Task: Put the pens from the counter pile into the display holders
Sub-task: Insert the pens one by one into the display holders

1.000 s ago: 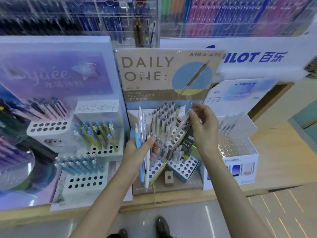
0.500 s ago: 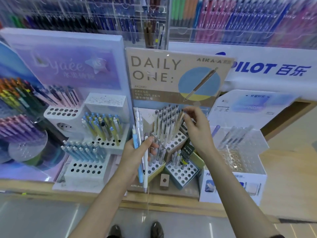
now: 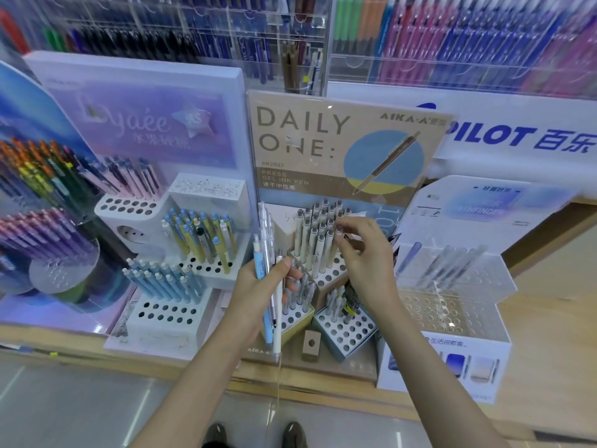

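Several pens (image 3: pixel 259 258) stay gripped left hand (image 3: pixel 258 287); right hand (image 3: pixel 368 257) reached cream pens (image 3: pixel 318 242), grip unclear.

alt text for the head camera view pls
A person's left hand grips a bundle of blue and white pens while the right hand reaches among cream pens standing in a tiered holder below a DAILY ONE sign.

A stationery shop, plainly. Across the top of the frame, clear racks (image 3: pixel 226 33) packed with coloured pens (image 3: pixel 452 43); below, on a wooden counter (image 3: pixel 549 318), a "DAILY ONE" gel-pen card (image 3: pixel 342 147) at centre, a PILOT banner (image 3: pixel 517 137) upper right (Chinese lettering alongside), perforated display holders (image 3: pixel 161 331) lower left.
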{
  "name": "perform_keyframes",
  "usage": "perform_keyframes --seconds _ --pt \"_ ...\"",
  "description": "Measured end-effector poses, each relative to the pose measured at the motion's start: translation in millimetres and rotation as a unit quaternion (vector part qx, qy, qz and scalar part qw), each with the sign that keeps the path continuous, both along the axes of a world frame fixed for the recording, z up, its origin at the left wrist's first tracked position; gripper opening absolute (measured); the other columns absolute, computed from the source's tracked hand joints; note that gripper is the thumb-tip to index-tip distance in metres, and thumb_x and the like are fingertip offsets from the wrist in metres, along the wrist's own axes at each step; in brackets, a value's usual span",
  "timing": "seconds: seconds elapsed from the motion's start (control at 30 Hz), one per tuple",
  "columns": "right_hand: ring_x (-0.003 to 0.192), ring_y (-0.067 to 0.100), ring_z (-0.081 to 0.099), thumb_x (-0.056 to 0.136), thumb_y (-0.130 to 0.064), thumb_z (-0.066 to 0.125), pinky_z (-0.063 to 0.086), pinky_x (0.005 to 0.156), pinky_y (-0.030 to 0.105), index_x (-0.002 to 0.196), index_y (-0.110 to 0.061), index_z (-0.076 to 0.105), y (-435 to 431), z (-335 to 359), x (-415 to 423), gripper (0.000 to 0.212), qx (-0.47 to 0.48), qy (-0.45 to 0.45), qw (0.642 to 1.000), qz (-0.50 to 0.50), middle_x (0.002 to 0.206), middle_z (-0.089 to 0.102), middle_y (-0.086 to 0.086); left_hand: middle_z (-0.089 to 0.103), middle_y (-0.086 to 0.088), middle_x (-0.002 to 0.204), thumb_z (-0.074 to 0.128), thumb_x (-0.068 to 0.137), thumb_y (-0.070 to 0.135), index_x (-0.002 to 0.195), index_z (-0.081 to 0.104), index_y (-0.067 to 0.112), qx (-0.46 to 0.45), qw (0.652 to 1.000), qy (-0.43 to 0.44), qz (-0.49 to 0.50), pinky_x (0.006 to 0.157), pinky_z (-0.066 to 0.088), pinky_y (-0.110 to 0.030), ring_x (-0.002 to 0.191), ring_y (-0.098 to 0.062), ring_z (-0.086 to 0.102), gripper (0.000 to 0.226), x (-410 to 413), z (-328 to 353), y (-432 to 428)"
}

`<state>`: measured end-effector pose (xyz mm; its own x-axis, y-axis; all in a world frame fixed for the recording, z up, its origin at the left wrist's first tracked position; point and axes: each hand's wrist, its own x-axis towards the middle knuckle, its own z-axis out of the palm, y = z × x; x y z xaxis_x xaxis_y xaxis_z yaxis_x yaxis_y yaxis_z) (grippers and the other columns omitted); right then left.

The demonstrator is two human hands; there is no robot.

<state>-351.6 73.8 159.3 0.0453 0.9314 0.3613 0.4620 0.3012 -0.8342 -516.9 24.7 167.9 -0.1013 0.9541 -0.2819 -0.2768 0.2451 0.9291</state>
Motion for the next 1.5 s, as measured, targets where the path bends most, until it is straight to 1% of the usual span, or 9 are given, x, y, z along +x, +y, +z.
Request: perform_keyframes --seconds 0.3,0.4,0.6,0.77,0.9,1.03,1.2,1.3,1.5 --pt "0.098 0.007 0.055 0.092 -0.006 0.06 0.049 0.085 0.025 0.121 -0.015 0.057 -4 3 1 0.031 -0.013 -0.007 1.0 -0.008 0.11 0.049 -0.004 0.072 -0.005 0.074 0.066 0.084 0.019 0.084 0.068 0.008 0.017 1.0 -0.005 -0.016 0.054 0.052 -0.021 0.062 -0.011 0.065 0.012 -4 -4 0" --pt "0.087 0.008 0.055 0.092 -0.008 0.059 0.047 0.075 0.025 0.103 -0.027 0.057 -25 6 -2 0.022 0.025 0.032 0.999 -0.035 0.098 0.052 -0.006 0.071 -0.006 0.074 0.07 0.074 0.024 0.084 0.072 0.007 0.022 0.999 -0.031 -0.015 0.059 0.055 -0.024 0.068 -0.014 0.066 0.019 -4 -5 2" --pt "0.06 -0.001 0.051 0.087 -0.02 0.067 0.041 0.057 0.012 0.084 -0.025 0.067 -48 11 -27 0.006 -0.17 0.066 0.979 0.089 0.074 0.062 -0.008 0.072 -0.007 0.08 0.072 0.07 0.025 0.079 0.078 0.013 -0.007 0.996 -0.094 0.01 0.075 0.058 -0.037 0.082 -0.022 0.069 0.016 1 -3 7" --pt "0.058 -0.004 0.05 0.084 -0.022 0.071 0.041 0.055 0.011 0.081 -0.019 0.069 -46 10 -37 0.005 -0.212 0.072 0.971 0.082 0.072 0.057 -0.007 0.071 -0.018 0.102 0.071 0.071 0.024 0.097 0.072 0.002 -0.027 0.992 -0.119 0.022 0.082 0.058 -0.04 0.1 -0.033 0.067 0.034 4 0 9" --pt "0.055 -0.003 0.049 0.085 -0.021 0.069 0.039 0.053 0.011 0.078 -0.02 0.069 -43 11 -33 0.007 -0.215 0.049 0.972 0.087 0.07 0.059 -0.008 0.071 -0.013 0.108 0.069 0.072 0.027 0.099 0.073 0.007 -0.021 0.994 -0.103 0.015 0.087 0.055 -0.039 0.106 -0.029 0.066 0.034 5 -2 9" --pt "0.057 0.0 0.054 0.087 -0.022 0.065 0.039 0.053 0.014 0.08 -0.027 0.064 -40 11 -15 0.009 -0.202 0.036 0.978 0.033 0.069 0.063 -0.012 0.075 -0.011 0.094 0.067 0.075 0.025 0.103 0.07 0.003 -0.012 0.995 -0.1 -0.002 0.065 0.057 -0.026 0.089 -0.021 0.071 0.036 9 -3 9" --pt "0.06 0.013 0.06 0.087 -0.02 0.069 0.05 0.054 0.027 0.09 -0.018 0.057 -24 20 14 0.013 -0.149 0.165 0.974 -0.043 0.084 0.066 0.008 0.073 -0.009 0.077 0.066 0.077 0.026 0.103 0.069 0.005 0.009 0.997 -0.068 -0.033 0.063 0.056 -0.025 0.066 -0.015 0.067 0.033 10 -2 13" --pt "0.052 0.014 0.06 0.086 -0.011 0.069 0.053 0.051 0.026 0.089 -0.017 0.057 -6 27 22 0.013 -0.097 0.215 0.969 -0.075 0.079 0.063 0.01 0.053 0.001 0.055 0.066 0.078 0.027 0.099 0.069 0.003 0.022 0.998 -0.043 -0.043 0.054 0.046 -0.023 0.051 -0.011 0.047 0.032 11 -2 14" --pt "0.054 0.019 0.066 0.086 -0.013 0.07 0.056 0.051 0.034 0.085 -0.013 0.055 18 14 21 0.015 -0.099 0.245 0.961 -0.078 0.081 0.061 0.012 0.034 0.004 0.047 0.069 0.073 0.029 0.08 0.069 0.007 -0.003 0.998 -0.053 -0.029 0.041 0.034 -0.018 0.041 -0.009 0.035 0.024 9 -4 13"
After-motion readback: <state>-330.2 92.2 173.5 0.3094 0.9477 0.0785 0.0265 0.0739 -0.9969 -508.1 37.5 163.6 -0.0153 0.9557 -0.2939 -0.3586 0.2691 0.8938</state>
